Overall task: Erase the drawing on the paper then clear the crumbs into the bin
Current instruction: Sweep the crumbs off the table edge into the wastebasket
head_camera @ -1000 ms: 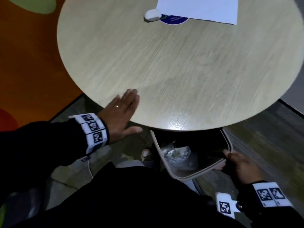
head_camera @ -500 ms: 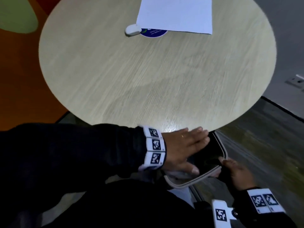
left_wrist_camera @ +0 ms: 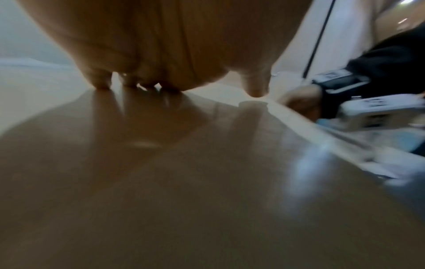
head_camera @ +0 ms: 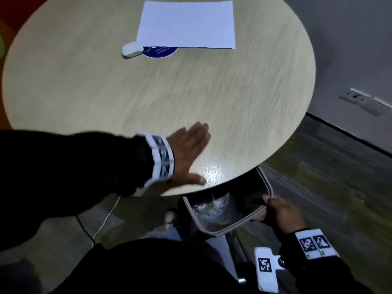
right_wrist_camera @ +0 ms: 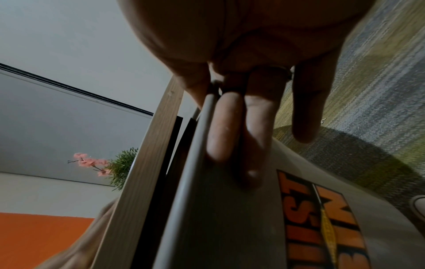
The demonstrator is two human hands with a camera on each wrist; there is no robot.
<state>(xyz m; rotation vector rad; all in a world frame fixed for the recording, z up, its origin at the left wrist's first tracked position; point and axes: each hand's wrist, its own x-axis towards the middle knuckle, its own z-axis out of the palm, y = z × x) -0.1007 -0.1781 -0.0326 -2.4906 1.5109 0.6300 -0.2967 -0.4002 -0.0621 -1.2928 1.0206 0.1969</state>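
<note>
Left hand (head_camera: 186,153): laid flat on the round wooden table (head_camera: 106,98) near its front edge, fingers straight and together, thumb spread; nothing held.
Right hand (head_camera: 282,213): rim of the bin (head_camera: 214,231) gripped, thumb over the rim, fingers (right_wrist_camera: 224,127) against the outer wall.
Bin: held just under the table edge, below and right of the left hand.
Paper (head_camera: 186,24): lying well beyond the left hand.
Eraser (head_camera: 132,49): touching the paper's near left corner, beside a blue round sticker (head_camera: 160,52).

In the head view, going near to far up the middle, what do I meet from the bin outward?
Bin, held by the right hand → left hand flat on the table → eraser → paper.
</note>
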